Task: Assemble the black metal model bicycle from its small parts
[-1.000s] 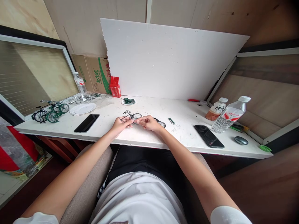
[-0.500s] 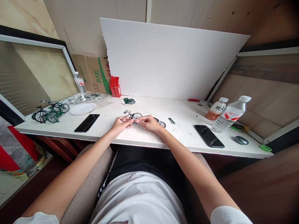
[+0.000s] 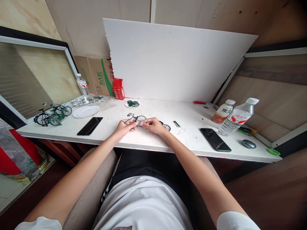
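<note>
1. Now, close to the middle of the tabletop's [image 3: 187, 140] near edge, the left hand [image 3: 124, 128] is closed around black miniature bicycle parts [image 3: 141, 118], perhaps to steady them; whether wheel and frame are joined, one cannot tell.
2. Meeting it, the right hand [image 3: 153, 126] has thumb and fingers pinched together at the same spot, a grip that suits fine work; whatever sits between them is hidden.
3. Just beyond the right hand lies another black wheel [image 3: 166, 127], partly covered, then green strips [image 3: 177, 124], probably put there for easy reach.
4. Toward the far edge, a small white plate [image 3: 126, 105] carries green bicycle parts [image 3: 133, 103], presumably to stop them scattering.
5. Out at the left edge stand assembled miniature bicycles [image 3: 54, 116], well apart from the hands, likely for safety.
6. Over by the right edge, one bottle [image 3: 222, 111] holds brownish drink, the taller bottle [image 3: 236, 117] clear liquid.
7. Against the white board [image 3: 179, 60], the red box [image 3: 119, 90] has its flap up, contents unseen.
</note>
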Motion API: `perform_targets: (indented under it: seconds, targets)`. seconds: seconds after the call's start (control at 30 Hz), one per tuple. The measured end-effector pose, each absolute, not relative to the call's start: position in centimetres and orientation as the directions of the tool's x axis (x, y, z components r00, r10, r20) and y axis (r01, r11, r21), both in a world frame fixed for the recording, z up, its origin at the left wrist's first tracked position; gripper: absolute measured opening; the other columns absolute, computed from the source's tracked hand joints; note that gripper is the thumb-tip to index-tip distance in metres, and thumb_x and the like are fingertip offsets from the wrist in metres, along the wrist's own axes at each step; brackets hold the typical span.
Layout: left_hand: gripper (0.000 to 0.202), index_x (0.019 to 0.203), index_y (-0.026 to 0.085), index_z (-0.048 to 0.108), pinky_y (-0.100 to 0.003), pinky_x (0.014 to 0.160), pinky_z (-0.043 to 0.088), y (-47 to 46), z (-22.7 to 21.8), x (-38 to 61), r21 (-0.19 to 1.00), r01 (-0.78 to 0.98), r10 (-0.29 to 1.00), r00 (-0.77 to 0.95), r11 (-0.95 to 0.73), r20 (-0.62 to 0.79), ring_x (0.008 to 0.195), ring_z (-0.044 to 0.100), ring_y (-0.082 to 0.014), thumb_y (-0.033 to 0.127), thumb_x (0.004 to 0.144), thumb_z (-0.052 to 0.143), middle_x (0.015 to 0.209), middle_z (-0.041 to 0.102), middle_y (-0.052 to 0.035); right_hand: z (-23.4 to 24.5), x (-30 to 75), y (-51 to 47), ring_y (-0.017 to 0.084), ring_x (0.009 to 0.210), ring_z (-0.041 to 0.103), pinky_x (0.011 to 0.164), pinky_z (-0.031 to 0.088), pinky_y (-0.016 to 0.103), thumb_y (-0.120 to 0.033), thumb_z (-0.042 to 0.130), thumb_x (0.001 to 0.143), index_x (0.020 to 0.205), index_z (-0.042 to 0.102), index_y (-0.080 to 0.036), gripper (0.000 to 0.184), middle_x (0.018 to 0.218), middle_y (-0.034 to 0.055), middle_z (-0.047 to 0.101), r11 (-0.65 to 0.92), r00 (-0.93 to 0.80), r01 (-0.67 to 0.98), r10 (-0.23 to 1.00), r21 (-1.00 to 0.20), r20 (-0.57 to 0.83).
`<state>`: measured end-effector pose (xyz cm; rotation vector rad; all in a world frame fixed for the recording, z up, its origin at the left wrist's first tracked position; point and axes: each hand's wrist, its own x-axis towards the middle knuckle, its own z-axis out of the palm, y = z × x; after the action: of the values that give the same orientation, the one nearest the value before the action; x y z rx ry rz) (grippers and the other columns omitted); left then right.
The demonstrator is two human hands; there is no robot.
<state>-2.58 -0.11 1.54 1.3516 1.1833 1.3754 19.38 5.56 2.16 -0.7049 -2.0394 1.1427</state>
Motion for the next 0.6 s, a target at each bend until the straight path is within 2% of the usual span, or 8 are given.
perform_targets:
  seconds: [0.2,0.6]
  targets:
    - [0.046,0.085,0.017,0.072,-0.029,0.063,0.049,-0.15,1.59,-2.54,0.982,0.046,0.981,-0.058,-0.184,0.186,0.069,0.07,-0.0185,0.054,0.068,0.093,0.084,0.074,-0.0055,2.23,19.33,5.46,0.01,0.055,0.04,0.054,0.033,0.026,-0.065,0.072,0.088,0.113,0.083,-0.013,0.059,0.06,-0.0022,0.057,0.449,-0.606,0.138,0.743,-0.883,0.283]
    - [0.043,0.084,0.017,0.072,-0.03,0.064,0.051,0.24,0.93,-2.66,0.976,0.08,0.976,-0.057,-0.205,0.21,0.07,0.071,-0.0195,0.052,0.07,0.092,0.082,0.073,-0.0052,2.23,19.11,5.42,0.01,0.054,0.045,0.052,0.036,0.026,-0.062,0.078,0.081,0.087,0.079,-0.015,0.048,0.062,-0.0008,0.061,0.4,-0.528,0.192,0.812,-0.896,0.249]
